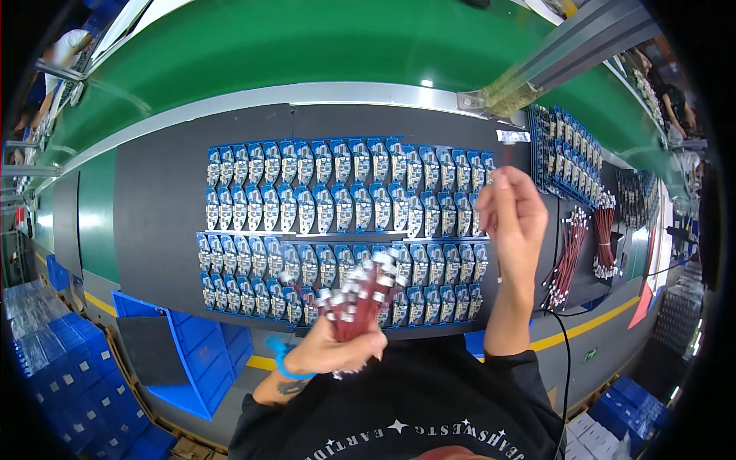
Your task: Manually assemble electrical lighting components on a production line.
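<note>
My left hand, with a blue band at its wrist, is closed around a bundle of dark red wire cables with white plug ends. The bundle fans out over the near rows of circuit boards and hides some of them. These blue boards, crowded with pale parts, lie in panels across the black work surface. My right hand is raised at the right end of the rows, its thumb and forefinger pinched together. A faint reddish strand at those fingertips looks like a single cable, blurred.
More board panels stand stacked at the right. Nearer lie two cable bundles. A metal post rises by the green belt at the back. Blue bins are below the left edge; a black cord hangs at right.
</note>
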{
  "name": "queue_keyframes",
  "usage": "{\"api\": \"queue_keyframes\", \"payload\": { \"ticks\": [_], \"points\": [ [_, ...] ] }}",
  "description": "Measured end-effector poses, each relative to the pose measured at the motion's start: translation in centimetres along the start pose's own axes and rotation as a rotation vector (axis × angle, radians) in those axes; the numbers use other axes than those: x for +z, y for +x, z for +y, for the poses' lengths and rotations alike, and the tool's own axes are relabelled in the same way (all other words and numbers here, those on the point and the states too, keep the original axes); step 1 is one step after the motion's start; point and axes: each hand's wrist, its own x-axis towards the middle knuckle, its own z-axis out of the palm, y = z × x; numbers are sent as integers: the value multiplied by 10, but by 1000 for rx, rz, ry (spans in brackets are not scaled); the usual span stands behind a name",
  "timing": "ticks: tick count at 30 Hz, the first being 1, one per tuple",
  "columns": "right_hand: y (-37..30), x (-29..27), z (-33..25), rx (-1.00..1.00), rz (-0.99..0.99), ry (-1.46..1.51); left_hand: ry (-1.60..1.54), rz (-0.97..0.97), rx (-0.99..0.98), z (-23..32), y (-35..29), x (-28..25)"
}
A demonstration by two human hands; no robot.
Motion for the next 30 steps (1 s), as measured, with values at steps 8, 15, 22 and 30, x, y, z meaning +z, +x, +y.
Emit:
{"api": "queue_keyframes", "payload": {
  "ticks": [8, 15, 22, 30],
  "points": [
    [7, -14, 34, -620, -345, -1298, 1581, 413, 245, 34, 33, 10],
    [3, -16, 39, -570, -283, -1258, 1785, 362, 112, 33, 64, -5],
    [1, -16, 41, -585, -234, -1257, 1831, 317, 138, 35, 58, -16],
    [0, -19, 38, -588, -218, -1196, 1795, 341, 118, 45, 57, -12]
  ]
}}
